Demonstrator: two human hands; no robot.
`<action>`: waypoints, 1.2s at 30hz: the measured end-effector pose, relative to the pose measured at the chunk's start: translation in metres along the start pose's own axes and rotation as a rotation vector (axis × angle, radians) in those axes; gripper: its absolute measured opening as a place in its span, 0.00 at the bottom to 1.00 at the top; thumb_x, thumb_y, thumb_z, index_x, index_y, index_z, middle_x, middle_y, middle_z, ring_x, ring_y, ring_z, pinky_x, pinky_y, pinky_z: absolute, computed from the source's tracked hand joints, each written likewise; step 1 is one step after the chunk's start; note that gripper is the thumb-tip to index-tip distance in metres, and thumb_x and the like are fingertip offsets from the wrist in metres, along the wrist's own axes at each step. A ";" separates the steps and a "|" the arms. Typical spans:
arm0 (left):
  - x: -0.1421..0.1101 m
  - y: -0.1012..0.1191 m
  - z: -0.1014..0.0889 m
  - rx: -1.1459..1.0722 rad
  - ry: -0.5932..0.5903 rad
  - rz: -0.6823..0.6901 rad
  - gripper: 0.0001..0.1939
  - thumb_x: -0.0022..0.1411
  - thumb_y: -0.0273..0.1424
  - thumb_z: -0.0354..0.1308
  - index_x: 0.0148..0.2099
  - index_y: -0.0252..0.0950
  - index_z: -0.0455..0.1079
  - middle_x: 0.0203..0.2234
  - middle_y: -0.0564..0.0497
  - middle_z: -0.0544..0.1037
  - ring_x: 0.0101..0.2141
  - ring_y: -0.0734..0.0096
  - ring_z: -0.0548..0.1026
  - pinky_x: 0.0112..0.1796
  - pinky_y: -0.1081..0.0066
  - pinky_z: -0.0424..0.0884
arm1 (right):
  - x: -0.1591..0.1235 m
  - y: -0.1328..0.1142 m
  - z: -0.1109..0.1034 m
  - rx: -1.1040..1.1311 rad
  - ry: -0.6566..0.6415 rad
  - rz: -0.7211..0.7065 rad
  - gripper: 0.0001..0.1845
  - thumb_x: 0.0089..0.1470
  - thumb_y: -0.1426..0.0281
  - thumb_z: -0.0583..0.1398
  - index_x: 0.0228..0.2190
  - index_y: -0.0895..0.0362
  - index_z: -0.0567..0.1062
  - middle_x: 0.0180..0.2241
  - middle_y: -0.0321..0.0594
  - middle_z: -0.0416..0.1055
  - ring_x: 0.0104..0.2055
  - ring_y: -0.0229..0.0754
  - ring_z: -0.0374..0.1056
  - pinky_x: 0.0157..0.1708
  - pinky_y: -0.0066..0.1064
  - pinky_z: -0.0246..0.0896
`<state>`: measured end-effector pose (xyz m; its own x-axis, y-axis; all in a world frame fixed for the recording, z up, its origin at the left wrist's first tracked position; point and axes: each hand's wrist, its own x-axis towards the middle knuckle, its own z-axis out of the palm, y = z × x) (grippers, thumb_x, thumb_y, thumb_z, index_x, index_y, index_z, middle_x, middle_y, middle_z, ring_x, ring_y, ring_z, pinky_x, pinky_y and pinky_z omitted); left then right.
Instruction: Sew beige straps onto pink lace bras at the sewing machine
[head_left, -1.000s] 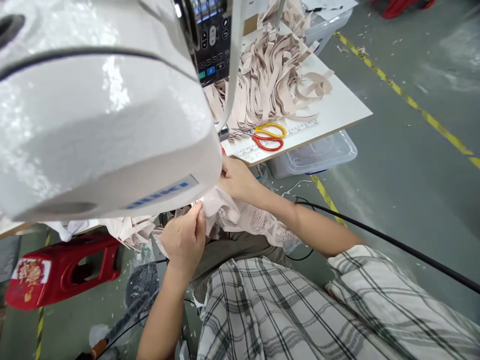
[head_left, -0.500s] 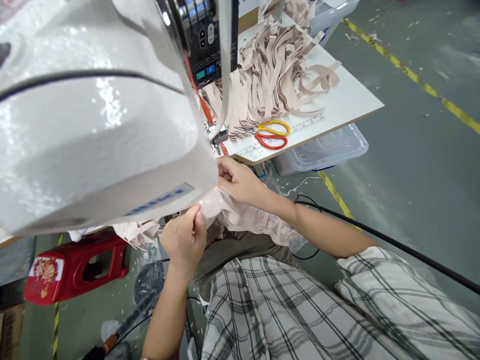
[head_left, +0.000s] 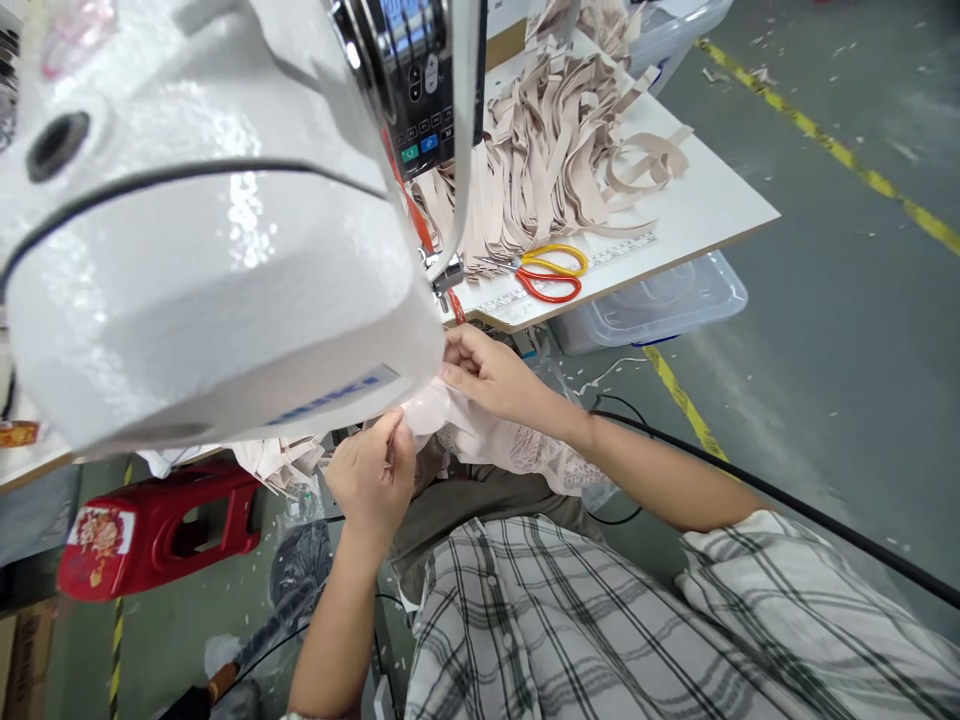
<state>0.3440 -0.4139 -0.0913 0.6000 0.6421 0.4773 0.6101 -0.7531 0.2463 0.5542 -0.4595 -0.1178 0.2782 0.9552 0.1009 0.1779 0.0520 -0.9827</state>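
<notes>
A pale pink garment piece with lace [head_left: 517,440] hangs over my lap, its upper edge running under the head of a white sewing machine [head_left: 225,300]. My left hand [head_left: 371,475] pinches the fabric between thumb and forefinger, just below the front of the machine head. On the other side, my right hand [head_left: 487,370] grips the same fabric with curled fingers close to the machine's end. The needle area and the fabric under the head are hidden from me.
Scissors [head_left: 551,273] with yellow and red handles lie beside a heap of beige fabric strips [head_left: 540,160] on the white table [head_left: 720,210]. Below stands a clear plastic box [head_left: 660,300]. A red stool [head_left: 165,530] is at the left, and a black cable [head_left: 787,490] crosses at the right.
The view has shifted, so the table and stool appear farther right. My right hand's fingers have loosened slightly on the fabric; my left hand keeps its pinch.
</notes>
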 end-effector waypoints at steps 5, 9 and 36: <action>0.001 0.003 -0.004 -0.165 -0.082 -0.173 0.11 0.67 0.35 0.56 0.46 0.39 0.77 0.37 0.49 0.84 0.35 0.68 0.82 0.35 0.73 0.72 | -0.012 0.001 0.009 0.176 0.008 0.082 0.12 0.60 0.62 0.59 0.41 0.56 0.68 0.34 0.36 0.68 0.35 0.36 0.66 0.35 0.29 0.63; -0.002 0.004 -0.009 -0.247 -0.113 -0.219 0.10 0.66 0.36 0.58 0.46 0.40 0.78 0.39 0.50 0.84 0.37 0.67 0.82 0.38 0.72 0.74 | -0.031 0.002 0.017 0.410 -0.004 0.179 0.13 0.59 0.60 0.61 0.40 0.55 0.69 0.38 0.37 0.71 0.39 0.36 0.68 0.39 0.28 0.65; -0.045 -0.001 -0.008 -0.169 -0.156 0.345 0.07 0.65 0.28 0.53 0.38 0.40 0.73 0.19 0.54 0.72 0.25 0.71 0.70 0.33 0.66 0.62 | -0.116 0.001 0.016 -0.262 -0.145 -0.825 0.11 0.54 0.75 0.66 0.39 0.49 0.80 0.38 0.38 0.81 0.47 0.43 0.78 0.47 0.34 0.78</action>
<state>0.3127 -0.4434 -0.1066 0.8339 0.3517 0.4254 0.2733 -0.9327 0.2354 0.5067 -0.5650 -0.1330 -0.1541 0.6712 0.7250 0.4850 0.6907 -0.5364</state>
